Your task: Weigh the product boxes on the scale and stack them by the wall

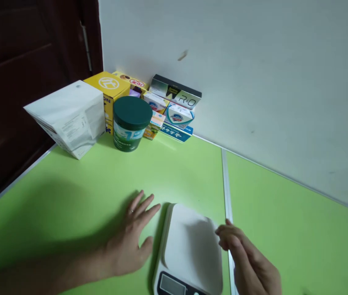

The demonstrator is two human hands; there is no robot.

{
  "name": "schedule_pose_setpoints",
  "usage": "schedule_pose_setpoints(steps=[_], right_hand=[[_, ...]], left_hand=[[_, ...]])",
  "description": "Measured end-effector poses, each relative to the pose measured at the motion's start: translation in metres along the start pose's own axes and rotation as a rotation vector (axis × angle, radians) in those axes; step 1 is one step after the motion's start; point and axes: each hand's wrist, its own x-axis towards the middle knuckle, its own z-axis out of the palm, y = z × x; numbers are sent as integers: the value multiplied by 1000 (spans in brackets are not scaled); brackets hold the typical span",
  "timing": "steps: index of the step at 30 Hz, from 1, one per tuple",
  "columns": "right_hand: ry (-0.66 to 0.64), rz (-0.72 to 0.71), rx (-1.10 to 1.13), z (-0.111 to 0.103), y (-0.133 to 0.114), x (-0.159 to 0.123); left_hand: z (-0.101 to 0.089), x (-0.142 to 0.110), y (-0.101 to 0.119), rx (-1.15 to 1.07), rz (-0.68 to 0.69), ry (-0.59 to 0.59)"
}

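One white kitchen scale point(186, 241) lies at five o'clock in your view on the green desk point(186, 172), its near end cut off by the bottom edge. Take the scale as the clock's centre for what follows. Your left hand point(133, 241) is at nine o'clock, palm down with the fingers spread wide, just beside the scale and holding nothing that you can see. Your right hand point(250, 260) is at three o'clock, close by the scale's edge, its fingers curled in and the thumb up against them; you cannot tell whether it touches the scale or hides something small.

As for progress, the scale looks set in place between your hands, and that is all you can call done. Its display point(172, 284), at seven o'clock, shows no digits that you can read, so you cannot say whether it is switched on. The goods all stand well apart from it: a white box point(84, 119) between ten and eleven, a yellow box point(108, 84) and a green tub point(132, 119) at eleven, and two soap boxes point(179, 114) with a black-and-silver box point(176, 92) above them near twelve. You seem to be at an early stage or a pause; how much remains, you cannot judge.
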Motion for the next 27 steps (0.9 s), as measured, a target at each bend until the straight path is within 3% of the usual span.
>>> schedule_pose_setpoints(steps=[3,6,10,14,19,27], right_hand=[[111,304,111,3,12,-36],[145,547,295,13,16,-63],[123,683,529,18,19,-88],[40,632,627,17,17,-107],[-45,503,550,24,4,-122],[51,395,322,46,-1,-127]], left_hand=[[33,-17,9,-200,-116,-117],[64,-30,11,-447,-187,-29],[92,-37,11,-674,-212,113],[103,-41,12,-628,-215,203],[109,-41,13,-562,-177,284],[107,-38,17,-463,-185,320]])
